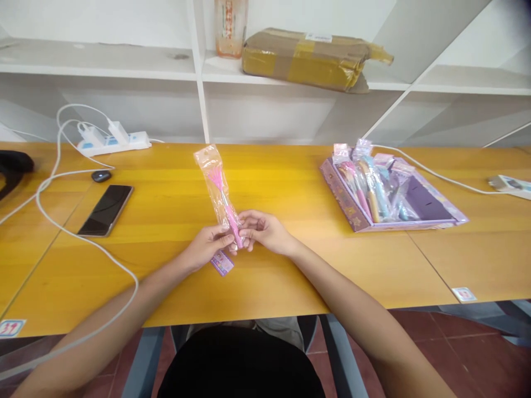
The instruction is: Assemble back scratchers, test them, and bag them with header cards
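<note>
Together, my left hand [209, 243] and right hand [261, 229] pinched the packaged pink brush [218, 190] near the tabletop's [290, 276] front edge; opening its wrapper probably needed firmer grips.

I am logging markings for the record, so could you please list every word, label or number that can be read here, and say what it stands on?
Sticker at the table's left front edge: red digits, perhaps "31", too blurred to be sure.
Sticker at the right front edge: unreadable.
White label on the taped parcel: too small.
Purple tag on the pink packet held by the left hand and right hand: unreadable.
</note>
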### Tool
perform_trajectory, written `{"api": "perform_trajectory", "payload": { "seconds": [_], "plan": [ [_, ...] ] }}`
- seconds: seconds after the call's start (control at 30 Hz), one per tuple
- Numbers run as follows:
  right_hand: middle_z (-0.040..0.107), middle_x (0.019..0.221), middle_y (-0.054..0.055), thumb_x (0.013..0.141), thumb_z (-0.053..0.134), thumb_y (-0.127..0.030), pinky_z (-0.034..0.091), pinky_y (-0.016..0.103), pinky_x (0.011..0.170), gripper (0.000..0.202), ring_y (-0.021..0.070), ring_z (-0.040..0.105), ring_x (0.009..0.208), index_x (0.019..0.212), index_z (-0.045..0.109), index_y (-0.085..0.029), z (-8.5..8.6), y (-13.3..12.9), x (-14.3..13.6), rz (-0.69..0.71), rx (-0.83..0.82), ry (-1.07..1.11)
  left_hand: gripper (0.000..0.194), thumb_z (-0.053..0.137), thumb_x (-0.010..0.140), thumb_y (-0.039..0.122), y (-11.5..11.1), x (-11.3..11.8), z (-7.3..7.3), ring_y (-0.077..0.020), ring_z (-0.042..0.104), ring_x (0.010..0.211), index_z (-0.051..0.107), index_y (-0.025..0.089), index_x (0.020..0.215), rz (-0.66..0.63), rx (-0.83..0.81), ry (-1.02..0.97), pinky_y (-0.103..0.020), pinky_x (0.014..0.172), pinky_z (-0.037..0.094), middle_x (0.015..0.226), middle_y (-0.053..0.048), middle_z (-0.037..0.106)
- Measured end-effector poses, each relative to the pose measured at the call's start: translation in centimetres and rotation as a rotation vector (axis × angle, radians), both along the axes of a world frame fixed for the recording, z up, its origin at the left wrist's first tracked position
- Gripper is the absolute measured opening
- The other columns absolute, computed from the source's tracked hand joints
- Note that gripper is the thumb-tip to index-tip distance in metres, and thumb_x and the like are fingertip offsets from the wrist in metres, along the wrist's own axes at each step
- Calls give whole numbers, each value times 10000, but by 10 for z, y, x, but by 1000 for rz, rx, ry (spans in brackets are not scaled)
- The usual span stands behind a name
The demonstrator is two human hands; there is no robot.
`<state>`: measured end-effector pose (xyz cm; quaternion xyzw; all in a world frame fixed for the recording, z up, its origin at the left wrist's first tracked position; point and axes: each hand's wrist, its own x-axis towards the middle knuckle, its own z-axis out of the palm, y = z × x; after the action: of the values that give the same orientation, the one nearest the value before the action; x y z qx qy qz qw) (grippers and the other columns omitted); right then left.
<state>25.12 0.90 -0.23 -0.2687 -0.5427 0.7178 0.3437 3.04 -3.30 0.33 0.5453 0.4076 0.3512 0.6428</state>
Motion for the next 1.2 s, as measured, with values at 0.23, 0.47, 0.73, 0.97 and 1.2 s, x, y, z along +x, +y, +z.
{"api": "perform_trajectory", "payload": {
  "seconds": [0.23, 0.47, 0.73, 0.97, 1.2],
  "plan": [
    [732, 857, -23, 871, 891, -421, 635, 231, 547, 474, 112, 720, 625, 1176, 605, -198, 4, -2, 8, 120, -3, 30, 217, 685, 696, 254, 8, 0, 2, -225, 678, 809, 775, 175, 876, 163, -29, -126, -348, 791, 541, 859, -53, 766],
    [739, 835, -21, 873, 889, -403, 604, 210, 536, 406, 102, 713, 605, 1011, 574, -185, 8, -23, -1, 483, -166, -32, 342, 553, 827, 482, 27, -18, 20, -213, 661, 813, 699, 210, 973, 618, 59, -485, -320, 705, 537, 962, -59, 729],
    [744, 876, 33, 983, 748, -493, 577, 261, 652, 346, 116, 691, 686, 1036, 671, -161, 7, -20, 1, 537, -12, -182, 155, 738, 778, 225, 27, -14, 14, -104, 548, 666, 691, 211, 926, 733, 82, -326, -217, 613, 428, 805, 33, 630],
    [615, 1192, 100, 929, 827, -424, 548, 433, 996, 514, 247, 609, 1087, 1388, 684, -240, 7, -21, -4, 165, 900, -513, 115, 731, 806, 269, 27, -13, 12, -101, 524, 647, 646, 192, 798, 823, 78, -335, -226, 617, 413, 747, 45, 580],
    [568, 1211, 91, 924, 810, -236, 540, 439, 1063, 279, 238, 616, 1114, 1183, 708, -213, 8, -13, 9, 138, 852, -583, 318, 796, 844, 437, 28, -12, 3, -121, 571, 630, 616, 192, 752, 814, -27, -271, -248, 637, 462, 704, 30, 616]
  ]
}}
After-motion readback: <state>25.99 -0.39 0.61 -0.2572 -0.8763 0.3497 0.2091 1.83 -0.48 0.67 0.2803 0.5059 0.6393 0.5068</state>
